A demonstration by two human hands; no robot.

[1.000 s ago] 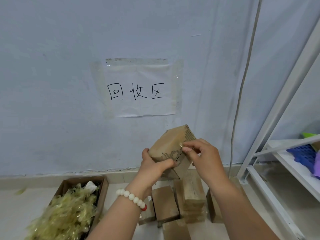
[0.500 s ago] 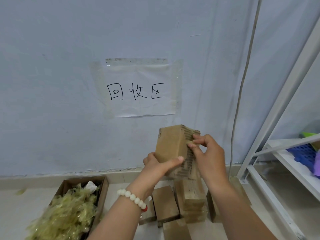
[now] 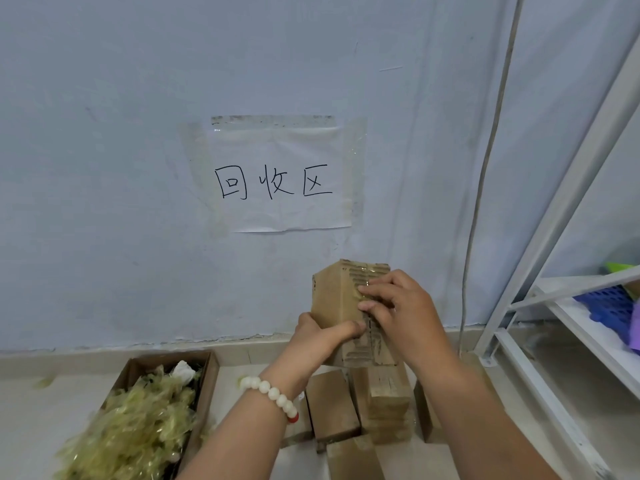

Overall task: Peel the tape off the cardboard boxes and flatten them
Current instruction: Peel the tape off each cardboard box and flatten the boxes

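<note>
Below and right of the wall sign [image 3: 277,174], the cardboard box [image 3: 332,296] we hold now stands upright, no longer tilted. Our left hand [image 3: 322,336] has a closed grip round its base. Our right hand [image 3: 405,306] curls its fingertips [image 3: 363,289] onto the seam tape [image 3: 369,271], so peeling looks ready to start.

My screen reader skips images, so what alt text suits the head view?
A left hand grips a cardboard box upright before a wall while the right hand picks at tape on its side. More boxes lie on the floor.
</note>
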